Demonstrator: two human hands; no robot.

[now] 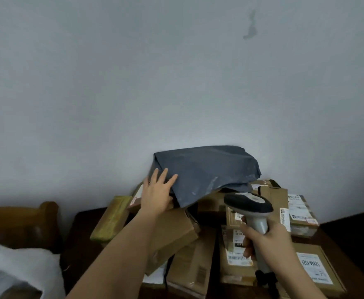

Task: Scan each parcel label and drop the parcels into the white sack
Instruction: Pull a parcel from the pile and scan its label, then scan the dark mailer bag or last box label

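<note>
Nearest to me, at lower left, the white sack [15, 266] is lying crumpled beside the dark table [77, 244], only partly in view. At lower right, my right hand [263, 238] is wrapping its fingers round the grip of the barcode scanner [252, 214], whose dark head is pointing away from me toward the pile. Beneath that hand, the labelled carton [319, 268] is lying flat at the near right corner of the table, its white label facing up. Left of it, the brown cartons [176, 236] are leaning against one another in a loose heap across the tabletop, some tilted, some flat. A yellow-taped parcel [112, 216] is lying aslant at the heap's left edge. Farther on, my left hand [157, 195] is reaching over the heap with fingers straight and spread, palm resting against the left end of the grey mailer bag [204, 171]; I cannot tell whether the thumb is gripping underneath. The mailer is sitting on top of the pile, propped against the pale wall [176, 72]. At far left, a wooden chair back [26, 221] is standing behind the sack.
</note>
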